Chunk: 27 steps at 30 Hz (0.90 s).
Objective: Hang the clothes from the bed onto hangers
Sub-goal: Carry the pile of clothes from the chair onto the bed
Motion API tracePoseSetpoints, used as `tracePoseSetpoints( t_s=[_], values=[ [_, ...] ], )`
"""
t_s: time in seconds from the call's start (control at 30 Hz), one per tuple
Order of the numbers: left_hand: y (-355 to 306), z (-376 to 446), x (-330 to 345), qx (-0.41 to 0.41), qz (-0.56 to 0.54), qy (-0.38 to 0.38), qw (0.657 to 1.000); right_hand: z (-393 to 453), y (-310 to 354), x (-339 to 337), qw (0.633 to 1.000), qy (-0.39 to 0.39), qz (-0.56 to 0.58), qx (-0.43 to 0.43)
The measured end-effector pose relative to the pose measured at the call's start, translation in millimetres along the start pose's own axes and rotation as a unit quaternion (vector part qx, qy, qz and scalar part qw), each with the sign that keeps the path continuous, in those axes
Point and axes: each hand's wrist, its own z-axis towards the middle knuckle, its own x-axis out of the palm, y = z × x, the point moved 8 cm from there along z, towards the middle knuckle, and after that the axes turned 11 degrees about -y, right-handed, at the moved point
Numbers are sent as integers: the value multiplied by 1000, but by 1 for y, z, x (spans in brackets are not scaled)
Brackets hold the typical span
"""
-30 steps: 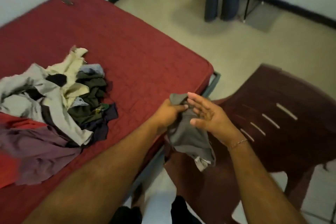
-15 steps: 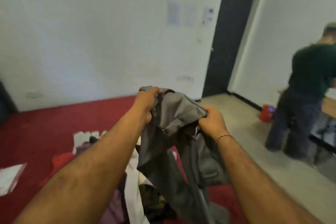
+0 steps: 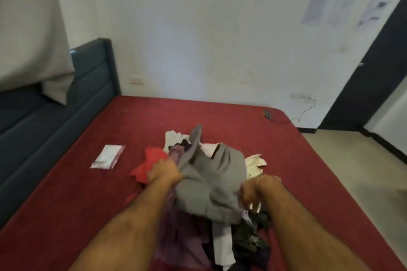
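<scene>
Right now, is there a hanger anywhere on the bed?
No: the red bed shows only the clothes pile, a clear packet and a small dark object.

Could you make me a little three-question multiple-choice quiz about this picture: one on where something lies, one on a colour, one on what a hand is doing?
1. Where does the small plastic packet lie?
A. on the bed, left of the clothes pile
B. on the floor
C. on top of the pile

2. What colour is the bed cover?
A. blue
B. dark red
C. white

3. What is the left hand doing?
A. resting flat on the bed
B. gripping the grey garment
C. holding a hanger

Answers: 1 A, the packet sits on bare cover left of the clothes pile. 2 B, the cover is dark red throughout. 3 B, its fingers curl into the grey cloth.
</scene>
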Motion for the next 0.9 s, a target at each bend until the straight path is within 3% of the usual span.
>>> tracePoseSetpoints(
  t_s=[0.1, 0.27, 0.4, 0.53, 0.7, 0.9],
  values=[
    [70, -24, 75, -34, 46, 35, 998, 25, 25, 44, 998, -10, -45, -36],
    [106, -62, 113, -20, 72, 33, 997, 40, 71, 55, 986, -101, 36, -131],
    [109, -94, 107, 2, 50, -58, 997, 47, 101, 71, 962, -169, -20, -213],
    [127, -153, 102, -22, 1, -156, 987, 14, 146, 80, 887, -310, -70, -336],
    [193, -236, 108, -125, 9, -181, 975, -24, 214, 132, 841, -281, -69, -456],
    [285, -342, 71, -275, 18, -249, 928, -102, 331, 191, 769, -235, -85, -588]
  ],
)
